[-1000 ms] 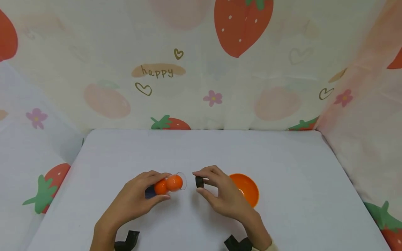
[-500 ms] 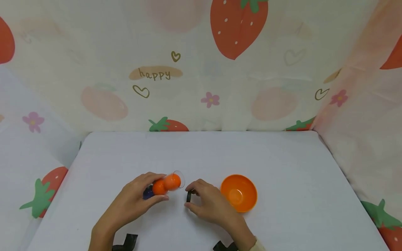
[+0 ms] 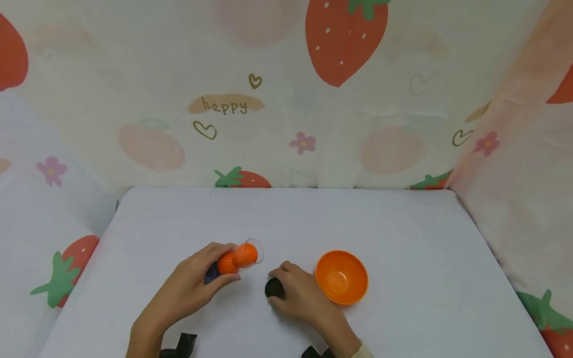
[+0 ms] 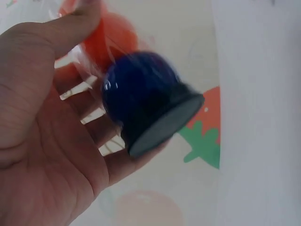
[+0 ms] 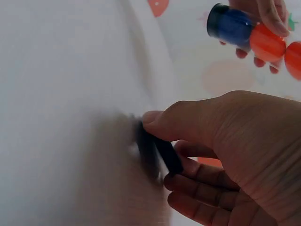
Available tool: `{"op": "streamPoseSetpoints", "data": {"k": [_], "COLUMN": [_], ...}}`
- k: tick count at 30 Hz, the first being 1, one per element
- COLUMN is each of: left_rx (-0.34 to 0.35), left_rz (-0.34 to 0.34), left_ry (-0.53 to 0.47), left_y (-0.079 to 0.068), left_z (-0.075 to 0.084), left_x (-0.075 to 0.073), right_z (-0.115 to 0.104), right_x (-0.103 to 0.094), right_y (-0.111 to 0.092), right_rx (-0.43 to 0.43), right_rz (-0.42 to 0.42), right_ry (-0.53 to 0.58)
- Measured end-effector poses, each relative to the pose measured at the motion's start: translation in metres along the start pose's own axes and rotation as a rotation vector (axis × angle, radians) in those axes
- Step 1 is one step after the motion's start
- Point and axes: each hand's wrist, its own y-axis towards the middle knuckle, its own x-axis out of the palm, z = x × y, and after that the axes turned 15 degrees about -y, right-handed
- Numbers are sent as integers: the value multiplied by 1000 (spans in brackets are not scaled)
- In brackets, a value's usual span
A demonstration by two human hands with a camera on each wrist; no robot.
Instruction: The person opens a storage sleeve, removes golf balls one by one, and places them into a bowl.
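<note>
My left hand [image 3: 192,283] grips a clear plastic tube [image 3: 261,251], tilted above the table, its open end toward the right. Inside sit two orange balls [image 3: 245,255] near that end and a blue ball [image 4: 136,80] deeper in. A black base [image 4: 164,120] closes the tube's other end, seen plainly in the left wrist view. With thumb and fingertips, my right hand [image 3: 304,296] pinches a round black cap [image 3: 274,288] by its edge. In the right wrist view the cap is close over the white tabletop, beside its dark shadow.
An orange bowl [image 3: 341,277] stands on the white table [image 3: 403,238] just right of my right hand. Black strap pieces [image 3: 181,345] show by the wrists. Strawberry-print cloth [image 3: 277,114] walls the back and sides.
The right hand has come down and toward me with the black cap, which has turned from edge-on to flat. The left hand stays nearly in place with the tube.
</note>
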Motion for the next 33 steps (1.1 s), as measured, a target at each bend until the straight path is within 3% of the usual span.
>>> {"op": "streamPoseSetpoints", "data": {"k": [8, 13, 16, 22, 24, 28, 33], "left_rx": [24, 15, 13, 18, 18, 43, 79], "left_rz": [-42, -68, -64, -2, 13, 24, 43], "left_ry": [77, 104, 106, 111, 127, 206, 306], "left_y": [-3, -4, -3, 1, 2, 3, 3], "left_z": [4, 5, 5, 8, 10, 12, 16], "left_x": [0, 0, 1, 4, 5, 8, 10], "right_z": [1, 2, 5, 14, 16, 19, 21], "right_x": [3, -4, -12, -24, -26, -29, -31], "right_y": [-2, -3, -4, -3, -3, -3, -4], "right_rx": [-13, -31, -50, -94, -96, -86, -73], "right_rz": [-8, 16, 76, 295, 333, 305, 233], "right_ry": [-29, 40, 171, 527, 633, 796, 892]}}
